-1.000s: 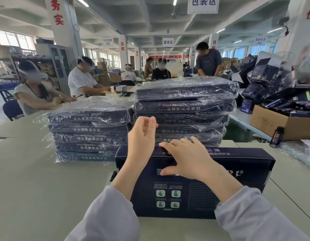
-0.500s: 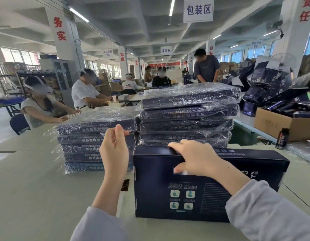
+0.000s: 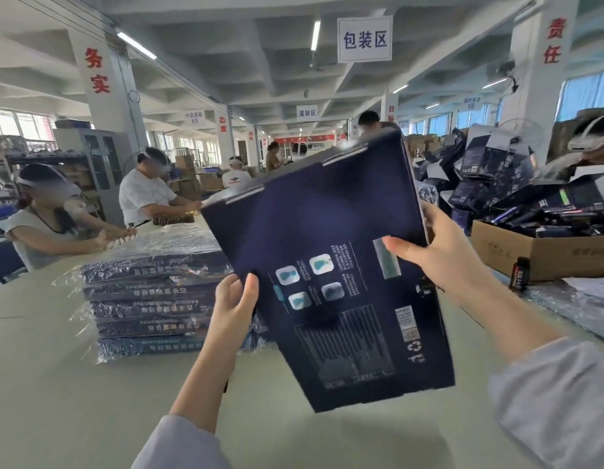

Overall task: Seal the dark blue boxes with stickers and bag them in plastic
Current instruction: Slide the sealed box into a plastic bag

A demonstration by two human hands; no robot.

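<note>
Pinching flat dark blue cardboard box (image 3: 327,265) by lower-left edge with left hand (image 3: 234,299) fingers, by right edge with right hand (image 3: 429,245) fingers. Probably handling light, stiff, slick; opposite-edge grip seeming safest.

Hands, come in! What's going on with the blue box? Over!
Left hand and right hand both grip the dark blue box. Box in the air, tilted, no bag yet. Bagged stack behind, left.

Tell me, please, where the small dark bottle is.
Head view, far right: the small dark bottle stands on the table just before the cardboard carton.
</note>
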